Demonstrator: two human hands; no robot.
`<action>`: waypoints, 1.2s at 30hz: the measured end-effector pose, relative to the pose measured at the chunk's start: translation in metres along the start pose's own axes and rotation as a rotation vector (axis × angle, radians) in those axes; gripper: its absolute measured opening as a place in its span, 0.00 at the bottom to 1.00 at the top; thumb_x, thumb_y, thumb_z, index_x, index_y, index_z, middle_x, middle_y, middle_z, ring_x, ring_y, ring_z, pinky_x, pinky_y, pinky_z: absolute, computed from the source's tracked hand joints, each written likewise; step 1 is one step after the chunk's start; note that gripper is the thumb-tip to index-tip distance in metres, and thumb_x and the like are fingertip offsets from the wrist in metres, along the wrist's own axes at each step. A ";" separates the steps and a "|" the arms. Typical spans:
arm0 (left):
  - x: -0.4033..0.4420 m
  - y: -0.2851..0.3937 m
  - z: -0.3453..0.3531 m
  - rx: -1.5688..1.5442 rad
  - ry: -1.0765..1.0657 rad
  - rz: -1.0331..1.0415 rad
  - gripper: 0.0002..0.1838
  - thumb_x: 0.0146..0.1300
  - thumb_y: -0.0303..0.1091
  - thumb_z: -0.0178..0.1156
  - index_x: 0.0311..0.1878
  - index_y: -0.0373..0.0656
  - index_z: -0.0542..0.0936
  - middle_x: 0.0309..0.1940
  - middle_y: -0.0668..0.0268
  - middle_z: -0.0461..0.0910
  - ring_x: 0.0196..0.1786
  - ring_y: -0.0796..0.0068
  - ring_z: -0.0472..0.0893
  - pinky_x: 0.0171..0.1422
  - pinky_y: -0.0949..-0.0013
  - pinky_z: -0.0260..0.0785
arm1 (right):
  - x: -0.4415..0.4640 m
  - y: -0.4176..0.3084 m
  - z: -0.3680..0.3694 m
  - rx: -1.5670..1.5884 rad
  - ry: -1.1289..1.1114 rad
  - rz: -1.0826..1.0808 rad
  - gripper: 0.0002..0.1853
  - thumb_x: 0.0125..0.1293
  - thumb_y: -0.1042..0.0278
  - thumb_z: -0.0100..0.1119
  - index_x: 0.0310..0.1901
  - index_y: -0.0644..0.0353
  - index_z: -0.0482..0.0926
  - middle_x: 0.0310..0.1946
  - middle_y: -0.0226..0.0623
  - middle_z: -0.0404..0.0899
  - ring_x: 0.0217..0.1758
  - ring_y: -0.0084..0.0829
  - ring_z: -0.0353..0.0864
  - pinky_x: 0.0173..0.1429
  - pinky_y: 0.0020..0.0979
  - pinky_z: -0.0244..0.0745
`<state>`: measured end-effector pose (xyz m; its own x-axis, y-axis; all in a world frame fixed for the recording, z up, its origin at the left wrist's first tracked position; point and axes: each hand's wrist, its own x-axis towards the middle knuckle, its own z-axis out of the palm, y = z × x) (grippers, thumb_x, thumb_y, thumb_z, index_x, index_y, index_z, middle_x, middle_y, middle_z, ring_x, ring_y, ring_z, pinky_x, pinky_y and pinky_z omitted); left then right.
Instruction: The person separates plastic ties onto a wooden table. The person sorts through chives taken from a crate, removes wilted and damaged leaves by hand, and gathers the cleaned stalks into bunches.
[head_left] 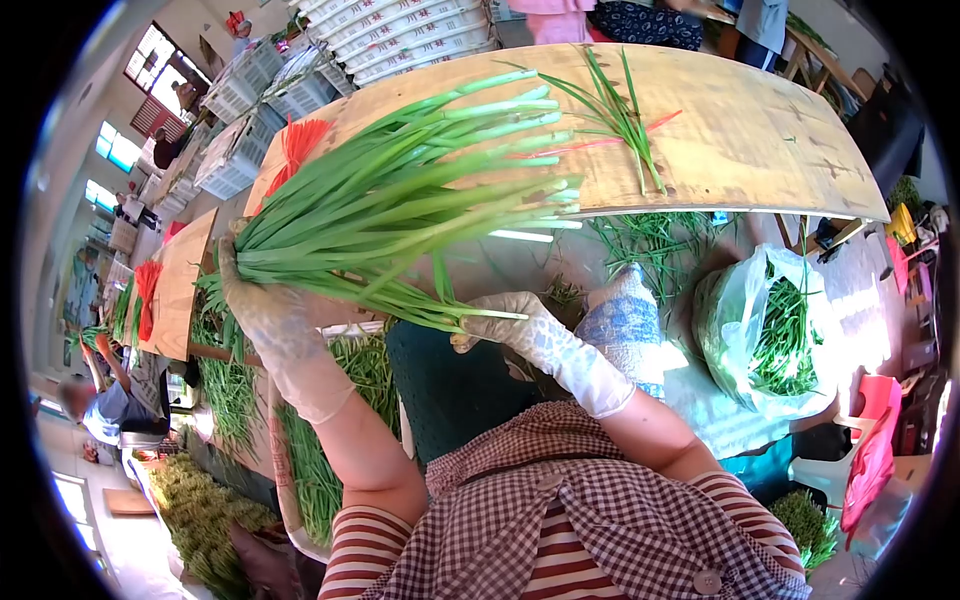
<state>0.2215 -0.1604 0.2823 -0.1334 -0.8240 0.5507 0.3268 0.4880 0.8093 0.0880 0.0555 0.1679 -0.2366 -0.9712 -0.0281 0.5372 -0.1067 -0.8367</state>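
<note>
A thick bunch of green stalks [400, 190] spreads like a fan above the near edge of the bench [740, 120], its flat, ribbon-like leaves narrowing into smooth, pale, round stems with blunt ends. The left hand [265, 310], in a thin, wrinkled, whitish glove, curls around the leafy end and holds it, some fingers hidden by the leaves. The right hand [510, 325], gloved alike, has its fingers bent in at the slimmer stalks along the bunch's lower edge, touching them; whether it grips any, I cannot tell.

The bench top is worn, yellowish wood, scuffed and stained. On it lie a few thin loose stalks [625, 115], crossed with a narrow red strip [662, 121], and a tuft of stringy red ties [295, 150]. Beyond stand stacked white plastic crates [400, 35]. To the right, a crinkled, translucent plastic bag [715, 320] bulges with tangled greens [785, 345].
</note>
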 end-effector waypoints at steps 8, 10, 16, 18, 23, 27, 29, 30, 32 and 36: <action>-0.008 0.012 0.015 -0.667 0.153 -0.349 0.30 0.68 0.26 0.55 0.69 0.28 0.56 0.61 0.55 0.71 0.59 0.65 0.75 0.68 0.63 0.67 | -0.014 -0.031 0.023 -0.019 0.182 0.111 0.16 0.62 0.55 0.67 0.46 0.55 0.84 0.27 0.26 0.82 0.10 0.15 0.62 0.13 0.21 0.56; 0.008 -0.012 -0.003 -0.820 0.035 -0.375 0.22 0.67 0.30 0.57 0.61 0.30 0.67 0.53 0.56 0.77 0.55 0.64 0.78 0.68 0.60 0.68 | -0.014 -0.033 0.021 -0.110 0.156 0.136 0.15 0.62 0.58 0.67 0.46 0.57 0.84 0.29 0.27 0.83 0.16 0.15 0.68 0.18 0.21 0.63; -0.012 0.027 0.033 -0.799 0.080 -0.502 0.14 0.71 0.41 0.52 0.45 0.38 0.77 0.42 0.63 0.81 0.47 0.66 0.80 0.64 0.58 0.70 | -0.005 -0.001 -0.007 -0.014 0.175 0.019 0.14 0.59 0.69 0.70 0.45 0.67 0.83 0.34 0.39 0.85 0.35 0.26 0.84 0.44 0.26 0.79; -0.009 0.025 0.039 -0.820 0.114 -0.536 0.12 0.68 0.43 0.54 0.38 0.43 0.78 0.36 0.63 0.81 0.43 0.65 0.81 0.61 0.56 0.71 | -0.006 0.002 -0.014 -0.069 0.212 -0.066 0.15 0.57 0.71 0.71 0.45 0.67 0.83 0.34 0.39 0.86 0.35 0.25 0.83 0.42 0.26 0.79; -0.003 0.019 0.043 -0.771 0.175 -0.503 0.11 0.68 0.41 0.53 0.38 0.43 0.77 0.36 0.62 0.81 0.43 0.66 0.80 0.60 0.56 0.72 | -0.020 -0.016 0.001 0.040 0.394 -0.006 0.11 0.56 0.74 0.69 0.42 0.66 0.83 0.30 0.38 0.85 0.27 0.26 0.82 0.33 0.26 0.78; 0.001 0.018 0.046 -0.847 0.146 -0.440 0.12 0.69 0.39 0.52 0.42 0.40 0.77 0.41 0.60 0.81 0.46 0.67 0.79 0.60 0.59 0.72 | -0.024 -0.013 -0.009 -0.017 0.439 -0.003 0.13 0.57 0.76 0.70 0.43 0.70 0.82 0.31 0.40 0.84 0.33 0.26 0.83 0.37 0.25 0.79; 0.002 0.014 0.045 -0.918 0.042 -0.405 0.11 0.68 0.38 0.53 0.41 0.40 0.76 0.38 0.60 0.80 0.44 0.67 0.79 0.60 0.58 0.71 | -0.027 -0.014 -0.011 -0.052 0.465 -0.003 0.13 0.57 0.75 0.70 0.43 0.71 0.82 0.30 0.38 0.84 0.31 0.24 0.82 0.35 0.23 0.76; 0.003 0.009 0.044 -0.947 -0.018 -0.376 0.10 0.68 0.38 0.54 0.40 0.40 0.76 0.36 0.60 0.80 0.43 0.67 0.79 0.60 0.58 0.71 | -0.028 -0.010 -0.013 -0.062 0.479 -0.033 0.12 0.58 0.74 0.69 0.43 0.70 0.82 0.28 0.37 0.83 0.29 0.23 0.81 0.32 0.23 0.75; 0.002 0.011 0.046 -0.937 -0.038 -0.364 0.10 0.67 0.37 0.54 0.38 0.40 0.75 0.34 0.61 0.78 0.41 0.67 0.78 0.61 0.57 0.71 | -0.031 -0.005 -0.015 -0.057 0.488 -0.039 0.12 0.59 0.73 0.69 0.42 0.68 0.83 0.26 0.35 0.82 0.24 0.22 0.78 0.26 0.23 0.73; -0.005 0.029 0.063 -0.887 -0.005 -0.370 0.10 0.67 0.37 0.55 0.36 0.40 0.74 0.33 0.62 0.76 0.40 0.67 0.78 0.62 0.55 0.71 | -0.040 -0.003 -0.019 -0.036 0.506 -0.003 0.11 0.59 0.69 0.69 0.41 0.65 0.83 0.22 0.32 0.80 0.15 0.21 0.71 0.17 0.24 0.66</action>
<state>0.1726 -0.1236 0.3159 -0.3739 -0.8796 0.2941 0.8518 -0.2002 0.4842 0.0807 0.0989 0.1617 -0.6057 -0.7450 -0.2793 0.5093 -0.0933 -0.8555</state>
